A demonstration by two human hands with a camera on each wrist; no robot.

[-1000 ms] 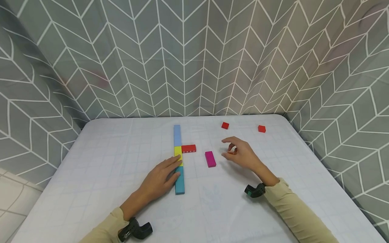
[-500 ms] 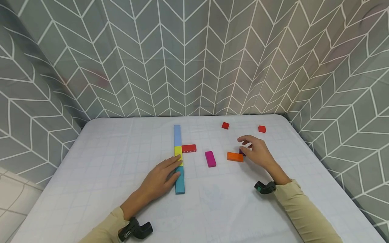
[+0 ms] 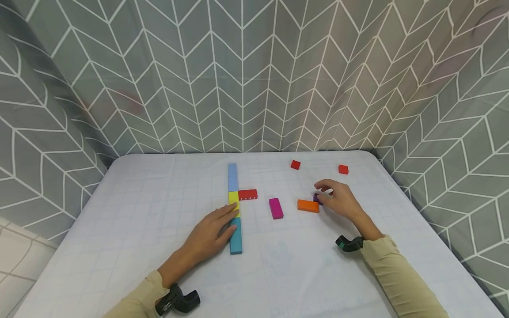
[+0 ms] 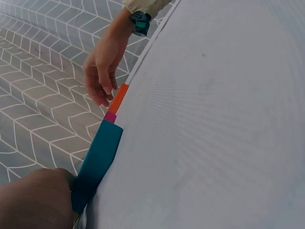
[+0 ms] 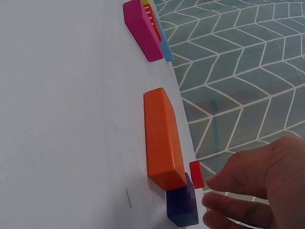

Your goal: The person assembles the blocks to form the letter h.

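Note:
My left hand [image 3: 207, 234] rests with straight fingers on the yellow block [image 3: 233, 197]. A light blue block [image 3: 233, 177] and a teal block [image 3: 236, 240] continue its line at the far and near ends. A red block [image 3: 248, 194] with pale dots on its side abuts the yellow one. Beside a dark purple block [image 5: 182, 205], my right hand [image 3: 339, 198] hovers with loosely bent fingers. The right wrist view shows a gap between fingertips and that block, so nothing is held. An orange block [image 5: 162, 138] lies against or very near the purple one.
Between the row and the orange block lies a magenta block [image 3: 276, 208]. Two small red blocks sit toward the back right, one left [image 3: 295, 164] and one right [image 3: 343, 169]. A patterned grey curtain [image 3: 254, 79] surrounds the white-covered table [image 3: 119, 212].
My right hand has moved to the right, mostly in the first half second, uncovering the orange block and part of the purple one. The left hand stays on the row.

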